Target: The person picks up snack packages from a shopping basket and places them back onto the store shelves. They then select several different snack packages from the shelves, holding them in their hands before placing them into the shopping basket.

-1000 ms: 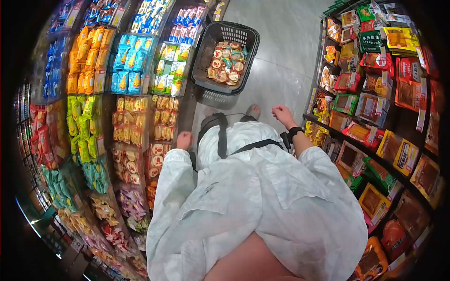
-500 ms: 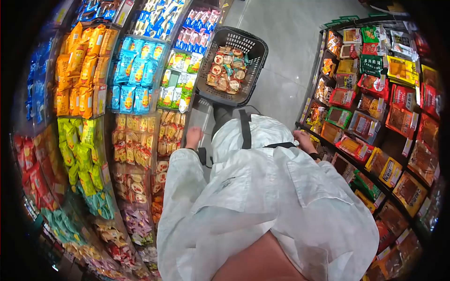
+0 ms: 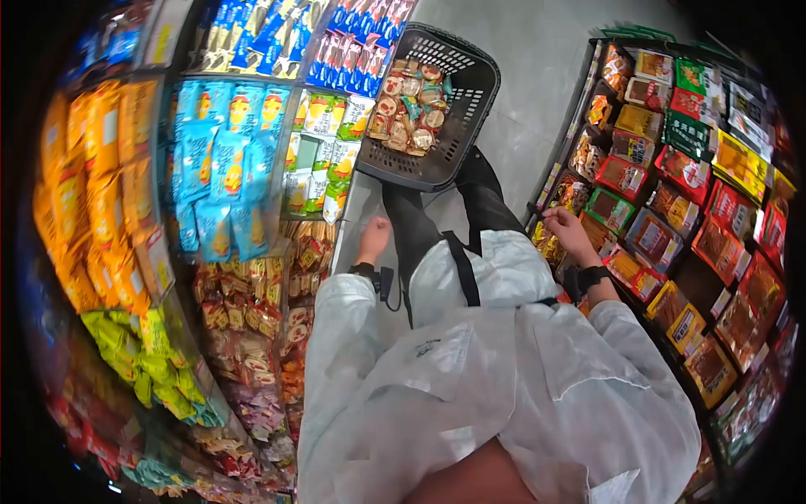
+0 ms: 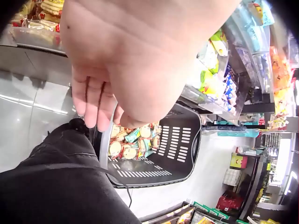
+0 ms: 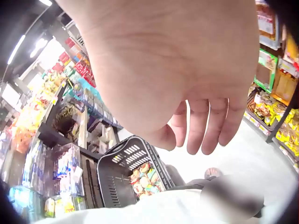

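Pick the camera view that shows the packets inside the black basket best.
The head view: it looks down on the packets in the basket, with no hand in front. In the left wrist view, the left hand overlaps the pile's edge; the right wrist view shows the packets smaller and less sharp.

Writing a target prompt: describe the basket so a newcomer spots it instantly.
In the head view, start at the grey floor; the dark legs lead up to the basket. It's the only dark slotted tub, wrapped snacks inside, unlike the bright packs beside it.
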Demonstrator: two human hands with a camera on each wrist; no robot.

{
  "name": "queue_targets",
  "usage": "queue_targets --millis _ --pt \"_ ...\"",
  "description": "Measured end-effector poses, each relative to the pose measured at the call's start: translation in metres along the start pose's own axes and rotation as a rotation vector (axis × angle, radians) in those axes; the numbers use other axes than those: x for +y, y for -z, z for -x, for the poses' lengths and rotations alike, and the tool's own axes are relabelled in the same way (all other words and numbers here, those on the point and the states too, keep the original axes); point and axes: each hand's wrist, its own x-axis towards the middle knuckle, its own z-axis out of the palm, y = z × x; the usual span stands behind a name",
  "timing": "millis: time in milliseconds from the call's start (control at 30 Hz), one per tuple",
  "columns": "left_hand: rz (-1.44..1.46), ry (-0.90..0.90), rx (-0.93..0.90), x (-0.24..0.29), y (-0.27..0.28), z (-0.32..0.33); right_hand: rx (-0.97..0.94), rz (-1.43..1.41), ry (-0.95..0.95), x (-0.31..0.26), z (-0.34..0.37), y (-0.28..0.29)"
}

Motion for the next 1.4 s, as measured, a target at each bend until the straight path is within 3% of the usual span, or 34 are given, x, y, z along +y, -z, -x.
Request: queue_targets --millis 33,67,167,200,300,333,433,600,633,667,767,800,833,933,1133,1267,1400 --pt "-0.039 0.012 0.019 0.005 -0.005 0.006 -0.028 0.021 -0.011 -0.010 -0.012 -0.003" --pt "-0.008 0.130 -0.085 0.005 -0.012 0.003 -0.057 0.043 -0.021 -0.016 -0.029 -0.005" --pt "-0.148 0.380 -0.112 -0.004 -0.049 0.003 -0.152 0.126 0.028 -0.007 -0.089 -0.024" --pt "-0.135 0.472 -0.216 -0.009 -0.060 0.000 -0.203 0.167 0.042 -0.004 -0.115 -0.031" --pt "0.349 0.654 -0.082 0.000 -0.108 -0.005 -0.370 0.359 0.177 -0.020 -0.201 -0.057" --pt "0.494 0.812 -0.051 0.017 -0.119 -0.012 -0.427 0.433 0.241 -0.031 -0.230 -0.068" --pt "-0.125 1.029 0.044 0.088 -0.138 -0.035 -0.412 0.501 0.415 -0.053 -0.315 -0.110" --pt "-0.551 0.808 0.511 0.104 -0.170 -0.063 -0.333 0.540 0.574 -0.077 -0.451 -0.197" --pt "-0.592 0.781 0.587 0.102 -0.170 -0.068 -0.447 0.576 0.446 -0.086 -0.475 -0.213" --pt "-0.598 0.743 0.625 0.104 -0.170 -0.070 -0.430 0.588 0.445 -0.082 -0.496 -0.236" --pt "-0.636 0.657 0.645 0.103 -0.164 -0.075 -0.521 0.750 0.441 -0.075 -0.544 -0.299" --pt "-0.637 0.659 0.630 0.108 -0.160 -0.077 -0.527 0.769 0.300 -0.076 -0.550 -0.316" --pt "-0.641 0.663 0.613 0.114 -0.156 -0.078 -0.534 0.657 0.339 -0.054 -0.567 -0.337" --pt "-0.670 0.643 0.601 0.105 -0.148 -0.078 -0.412 0.668 0.325 -0.035 -0.579 -0.389" --pt "-0.676 0.603 0.530 0.100 -0.133 -0.078 -0.333 0.584 0.301 -0.023 -0.587 -0.440" --pt "-0.656 0.577 0.486 0.094 -0.122 -0.077 -0.181 0.677 0.175 -0.004 -0.599 -0.475" --pt "-0.640 0.556 0.485 0.100 -0.107 -0.083 -0.259 0.782 0.123 -0.024 -0.585 -0.470"
